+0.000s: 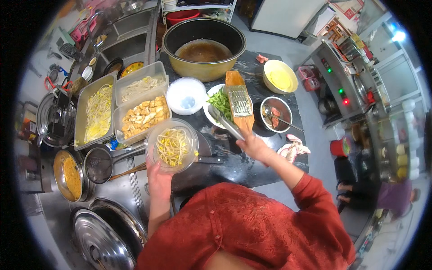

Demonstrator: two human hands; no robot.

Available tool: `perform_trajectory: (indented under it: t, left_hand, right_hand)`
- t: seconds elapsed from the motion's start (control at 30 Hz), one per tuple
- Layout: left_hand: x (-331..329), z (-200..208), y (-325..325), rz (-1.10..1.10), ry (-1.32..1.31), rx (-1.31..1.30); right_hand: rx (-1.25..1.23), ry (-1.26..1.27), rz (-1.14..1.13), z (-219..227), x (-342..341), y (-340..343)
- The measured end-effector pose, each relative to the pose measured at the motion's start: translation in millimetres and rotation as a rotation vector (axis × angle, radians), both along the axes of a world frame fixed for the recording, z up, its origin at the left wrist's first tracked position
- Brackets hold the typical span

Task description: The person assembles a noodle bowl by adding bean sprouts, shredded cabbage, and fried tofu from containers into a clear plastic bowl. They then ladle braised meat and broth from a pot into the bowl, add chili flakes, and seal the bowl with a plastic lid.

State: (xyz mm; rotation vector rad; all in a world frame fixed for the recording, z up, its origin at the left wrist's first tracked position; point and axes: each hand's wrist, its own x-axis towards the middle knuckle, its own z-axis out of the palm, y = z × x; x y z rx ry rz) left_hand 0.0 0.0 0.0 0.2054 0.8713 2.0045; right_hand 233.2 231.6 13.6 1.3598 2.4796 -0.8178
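My left hand [159, 181] grips a clear round plastic bowl [193, 135] from its near left side. Bean sprouts [171, 148] with yellow heads lie in it. Closed round a pair of metal tongs [228, 127], my right hand [254, 146] is to the right of the bowl. The tongs' tips reach over the near edge of a white plate [209, 119] of cut green vegetables [218, 102]; whether they touch the greens I cannot tell. Across the plate's right side lies a wooden-framed grater [240, 104]. A knife [210, 159] lies partly hidden behind the bowl.
Left stand trays of sprouts [99, 110], noodle-like strips [141, 87] and fried tofu cubes [146, 116]. A large pot [204, 74] is at the back, beside stacked clear lids [185, 96]. Right are a yellow bowl [281, 77], a metal bowl with a spoon [276, 114] and a cloth [294, 148].
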Motion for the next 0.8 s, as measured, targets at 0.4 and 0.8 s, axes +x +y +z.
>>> perform_trajectory:
  t: [0.4, 0.8]
  left_hand:
    - [-66, 11, 24, 0.070, 0.038, 0.223]
    - [-82, 2, 27, 0.038, -0.004, 0.183]
  right_hand:
    - [0.545, -0.158, -0.132, -35, -22, -45]
    - [0.803, -0.488, -0.148, -48, -62, -17]
